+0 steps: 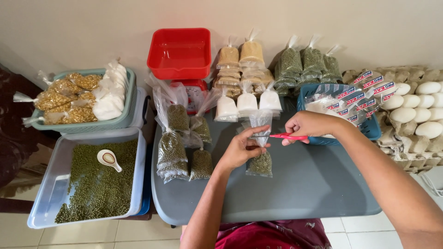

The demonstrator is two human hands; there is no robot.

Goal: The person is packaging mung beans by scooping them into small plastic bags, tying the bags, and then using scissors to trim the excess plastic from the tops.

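My left hand (241, 148) pinches the neck of a small clear plastic bag (260, 154) that holds green mung beans in its bottom and hangs just above the grey table (304, 189). My right hand (310, 124) holds a thin red strip (288, 136) stretched across to the bag's neck. A pile of filled bean bags (181, 147) lies to the left of my left hand.
A clear tub of loose mung beans (94, 182) with a white scoop (109, 159) sits at left, behind it a green basket (78, 99) of packets. A red scale (181, 60), bags of white, tan and green goods, a blue basket (339, 108) and egg trays (415, 115) line the back.
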